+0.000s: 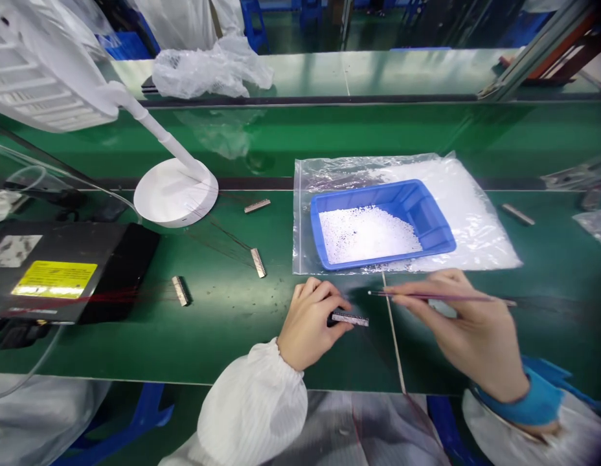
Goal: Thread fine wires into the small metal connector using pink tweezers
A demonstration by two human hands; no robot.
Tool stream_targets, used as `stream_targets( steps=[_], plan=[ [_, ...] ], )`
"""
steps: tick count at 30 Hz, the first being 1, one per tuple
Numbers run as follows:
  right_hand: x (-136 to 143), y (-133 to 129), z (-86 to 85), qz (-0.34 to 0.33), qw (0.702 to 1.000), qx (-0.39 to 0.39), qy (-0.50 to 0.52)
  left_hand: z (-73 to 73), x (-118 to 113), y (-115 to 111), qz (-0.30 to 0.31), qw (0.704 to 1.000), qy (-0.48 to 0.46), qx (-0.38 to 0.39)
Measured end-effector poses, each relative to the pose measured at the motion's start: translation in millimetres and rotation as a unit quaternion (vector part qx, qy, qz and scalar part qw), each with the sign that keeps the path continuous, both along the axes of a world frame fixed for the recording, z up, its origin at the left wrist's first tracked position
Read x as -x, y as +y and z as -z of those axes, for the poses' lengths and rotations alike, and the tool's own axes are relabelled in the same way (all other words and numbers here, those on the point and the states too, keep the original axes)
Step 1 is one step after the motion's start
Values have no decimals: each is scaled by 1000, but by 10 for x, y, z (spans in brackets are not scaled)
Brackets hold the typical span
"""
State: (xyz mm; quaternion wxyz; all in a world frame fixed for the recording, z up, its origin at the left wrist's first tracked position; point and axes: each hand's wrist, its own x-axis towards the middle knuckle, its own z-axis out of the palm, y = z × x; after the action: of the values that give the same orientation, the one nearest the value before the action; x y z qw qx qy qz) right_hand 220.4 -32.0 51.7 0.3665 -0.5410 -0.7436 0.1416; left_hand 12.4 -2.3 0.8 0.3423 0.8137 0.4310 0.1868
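My left hand (314, 320) pinches a small rectangular connector block (350, 319) low over the green table. Its pale, speckled long face shows; its left end is hidden by my fingers. My right hand (468, 323), with a blue band at the wrist, grips a thin pen-like stick (431, 297). The stick lies nearly level, and a tiny white bit sits at its left tip, above and right of the block. Just beyond both hands, a blue tray (439, 238) holds many small white beads (368, 236). It rests on a clear plastic bag (480, 226) filled with white material.
Similar blocks (258, 263) lie loose on the left, some near thin wires, and another block (518, 214) is at the right. A white lamp (177, 194) stands at the back left. A black box (62, 272) with a yellow label sits at the far left.
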Motion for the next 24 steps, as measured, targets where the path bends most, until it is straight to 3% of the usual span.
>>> stream_targets(
  steps=[8, 24],
  plan=[
    [125, -174, 326, -28, 997, 49, 44, -26, -4, -7, 12, 1000, 4, -9],
    [174, -190, 334, -44, 997, 60, 37, -17, -22, 9, 9, 1000, 10, -1]
  ],
)
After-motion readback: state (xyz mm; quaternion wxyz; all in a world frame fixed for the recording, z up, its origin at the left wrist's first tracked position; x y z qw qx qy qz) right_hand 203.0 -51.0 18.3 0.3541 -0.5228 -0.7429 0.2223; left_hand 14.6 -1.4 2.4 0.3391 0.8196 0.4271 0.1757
